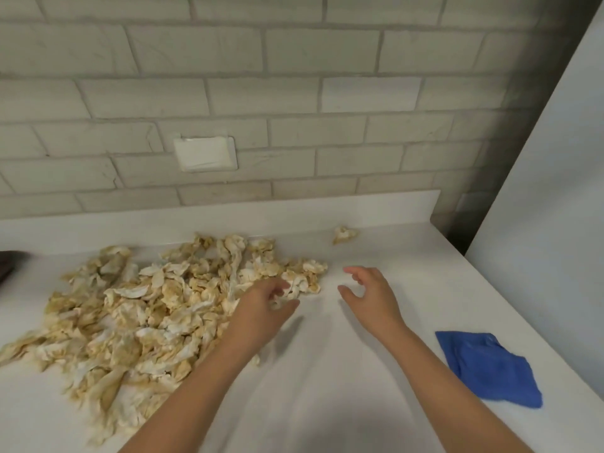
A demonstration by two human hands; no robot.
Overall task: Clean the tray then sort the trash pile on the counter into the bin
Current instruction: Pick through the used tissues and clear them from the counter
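A wide pile of crumpled, stained white and tan paper scraps [140, 315] covers the left half of the white counter [327, 387]. One stray scrap [343, 234] lies alone near the back ledge. My left hand [264, 305] reaches into the pile's right edge, fingers loosely curved over scraps, nothing clearly gripped. Just right of the pile my right hand [369, 297] hovers above bare counter, fingers spread and slightly bent, holding nothing. No tray or bin is in view.
A crumpled blue cloth [487, 367] lies on the counter at the right. A dark object [9, 263] shows at the left edge. A brick-tile wall with a white outlet plate [205, 154] stands behind; a pale panel [555, 191] rises at the right.
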